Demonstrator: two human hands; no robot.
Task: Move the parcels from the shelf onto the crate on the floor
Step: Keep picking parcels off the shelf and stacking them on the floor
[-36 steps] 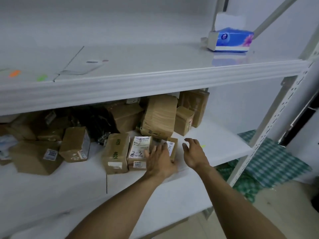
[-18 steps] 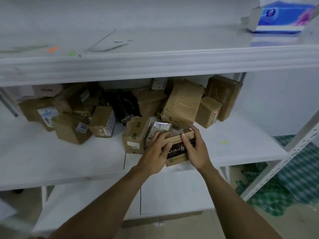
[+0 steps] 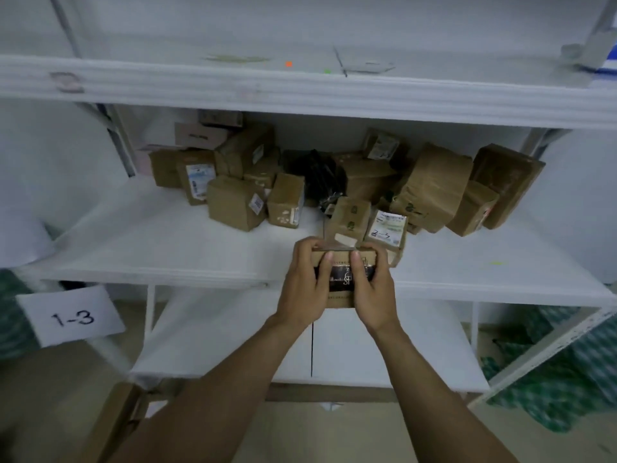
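We hold a small parcel (image 3: 344,282) at the front edge of the shelf (image 3: 167,248), left hand (image 3: 302,289) and right hand (image 3: 375,292) both curled round its ends. Other parcels (image 3: 233,203) lie piled at the shelf's back.

- Dim, cool, bluish light throughout; colours look washed out.
- The upper shelf (image 3: 300,91) shades the back of the middle shelf (image 3: 133,248), so the parcels (image 3: 430,188) at the rear look dark and a black bag (image 3: 320,175) shows almost no detail.
- No hard glare; the white shelf fronts are brightest.
- Soft blur everywhere: labels are unreadable, the print on the small parcel (image 3: 344,282) at the centre is smudged, and only the "1-3" card (image 3: 71,317) reads.
- Wide-angle bending: shelf edges bow and side uprights lean.
- Corners smear, most at lower left and across the green cloth (image 3: 551,379).
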